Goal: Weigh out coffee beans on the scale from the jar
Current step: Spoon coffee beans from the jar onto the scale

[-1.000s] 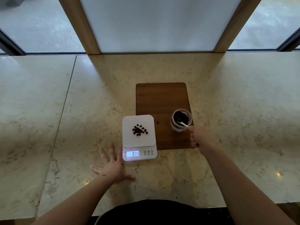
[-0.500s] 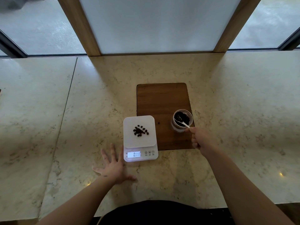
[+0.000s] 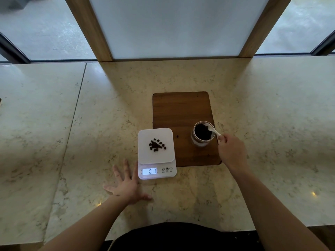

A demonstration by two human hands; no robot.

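A white scale (image 3: pixel 157 161) stands on the marble counter, its display reading 0.11. A small pile of coffee beans (image 3: pixel 157 145) lies on its platform. Right of it, an open glass jar (image 3: pixel 203 134) of dark beans stands on a wooden board (image 3: pixel 181 109). My right hand (image 3: pixel 231 151) is shut on the handle of a white spoon (image 3: pixel 213 130), whose bowl rests inside the jar at its right rim. My left hand (image 3: pixel 126 185) lies flat on the counter, fingers spread, just left of the scale's front corner.
One loose bean (image 3: pixel 177 136) lies on the board between scale and jar. The counter (image 3: pixel 272 124) runs wide to both sides, with a seam (image 3: pixel 76 109) on the left. Wooden posts (image 3: pixel 90 29) and a frosted panel rise behind it.
My right hand has shifted slightly right, and the spoon now enters the jar from its right side. The left hand, the scale and its reading stay the same.
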